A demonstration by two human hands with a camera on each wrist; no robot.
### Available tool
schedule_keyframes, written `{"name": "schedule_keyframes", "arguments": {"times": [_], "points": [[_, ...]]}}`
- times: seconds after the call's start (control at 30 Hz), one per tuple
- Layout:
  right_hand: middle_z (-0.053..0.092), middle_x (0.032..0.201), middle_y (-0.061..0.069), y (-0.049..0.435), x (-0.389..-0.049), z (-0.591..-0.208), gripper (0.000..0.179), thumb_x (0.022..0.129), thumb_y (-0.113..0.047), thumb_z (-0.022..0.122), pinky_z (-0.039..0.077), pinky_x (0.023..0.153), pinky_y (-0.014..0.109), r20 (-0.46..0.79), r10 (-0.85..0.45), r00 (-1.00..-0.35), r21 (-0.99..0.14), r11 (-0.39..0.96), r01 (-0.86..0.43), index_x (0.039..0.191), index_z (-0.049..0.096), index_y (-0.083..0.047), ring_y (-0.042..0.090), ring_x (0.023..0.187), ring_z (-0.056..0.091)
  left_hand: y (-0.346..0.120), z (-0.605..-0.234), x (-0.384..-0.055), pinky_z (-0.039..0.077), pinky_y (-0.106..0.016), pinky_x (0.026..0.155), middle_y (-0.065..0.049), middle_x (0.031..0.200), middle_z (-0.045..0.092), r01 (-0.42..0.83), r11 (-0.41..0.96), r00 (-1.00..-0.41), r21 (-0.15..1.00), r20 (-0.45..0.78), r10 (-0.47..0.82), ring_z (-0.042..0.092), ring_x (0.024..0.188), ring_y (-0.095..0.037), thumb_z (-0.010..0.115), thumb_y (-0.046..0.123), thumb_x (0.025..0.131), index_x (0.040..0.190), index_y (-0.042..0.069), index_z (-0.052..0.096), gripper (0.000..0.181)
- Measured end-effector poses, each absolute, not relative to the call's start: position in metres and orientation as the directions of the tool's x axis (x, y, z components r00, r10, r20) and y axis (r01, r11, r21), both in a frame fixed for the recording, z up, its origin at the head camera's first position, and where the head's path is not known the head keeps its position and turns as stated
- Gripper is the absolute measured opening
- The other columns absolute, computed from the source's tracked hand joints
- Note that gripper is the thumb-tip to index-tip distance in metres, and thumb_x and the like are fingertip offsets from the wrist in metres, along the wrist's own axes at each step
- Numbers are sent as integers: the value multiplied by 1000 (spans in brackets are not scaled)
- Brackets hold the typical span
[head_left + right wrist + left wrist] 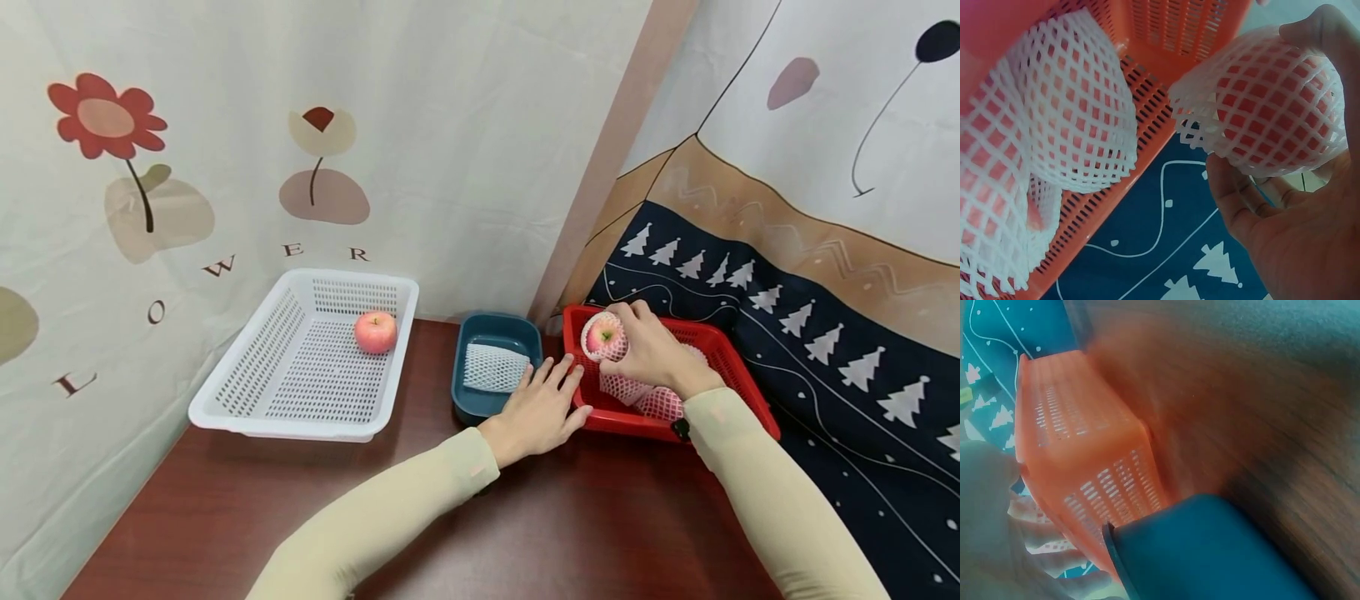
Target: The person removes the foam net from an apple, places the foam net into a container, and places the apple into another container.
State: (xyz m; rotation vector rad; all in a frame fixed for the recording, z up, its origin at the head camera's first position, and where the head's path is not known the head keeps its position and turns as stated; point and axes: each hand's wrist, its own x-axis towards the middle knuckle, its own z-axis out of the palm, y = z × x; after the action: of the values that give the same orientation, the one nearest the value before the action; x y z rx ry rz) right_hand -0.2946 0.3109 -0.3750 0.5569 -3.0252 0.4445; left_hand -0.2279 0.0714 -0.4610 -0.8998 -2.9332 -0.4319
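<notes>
In the head view my right hand (654, 350) grips an apple (604, 337) wrapped in a white foam net, over the left end of the red basket (738, 379). The right wrist view shows the thumb and fingers around this netted apple (1272, 109). More netted apples (662, 403) lie in the basket beneath that hand, partly hidden by it. My left hand (534, 414) has its fingers spread, near the basket's left rim and the right edge of a dark blue container (467, 404). It holds nothing.
An empty-looking white foam net (495, 368) lies in the blue container. To the left stands a white perforated basket (300, 427) with one bare apple (376, 332) in it. All stand on a brown table (600, 517), with printed curtains behind and at the right.
</notes>
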Motion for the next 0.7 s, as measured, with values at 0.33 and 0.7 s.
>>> {"name": "schedule_keyframes", "arguments": {"times": [0.33, 0.7], "points": [[53, 151, 27, 307, -285, -378, 94, 88, -31, 90, 67, 107, 69, 127, -356, -926, -276, 884, -378, 168, 46, -13, 43, 125, 66, 59, -456, -228, 39, -67, 141, -9, 193, 34, 587, 766, -809, 262, 151, 568, 42, 175, -39, 53, 59, 119, 183, 19, 39, 77], [53, 154, 26, 303, -276, -379, 95, 89, -31, 88, 67, 107, 69, 134, -354, -926, -284, 881, -378, 170, 45, -12, 42, 128, 65, 43, -448, -226, 39, -61, 142, -9, 190, 41, 580, 772, -814, 258, 202, 544, 45, 173, -37, 57, 55, 118, 179, 17, 46, 73]]}}
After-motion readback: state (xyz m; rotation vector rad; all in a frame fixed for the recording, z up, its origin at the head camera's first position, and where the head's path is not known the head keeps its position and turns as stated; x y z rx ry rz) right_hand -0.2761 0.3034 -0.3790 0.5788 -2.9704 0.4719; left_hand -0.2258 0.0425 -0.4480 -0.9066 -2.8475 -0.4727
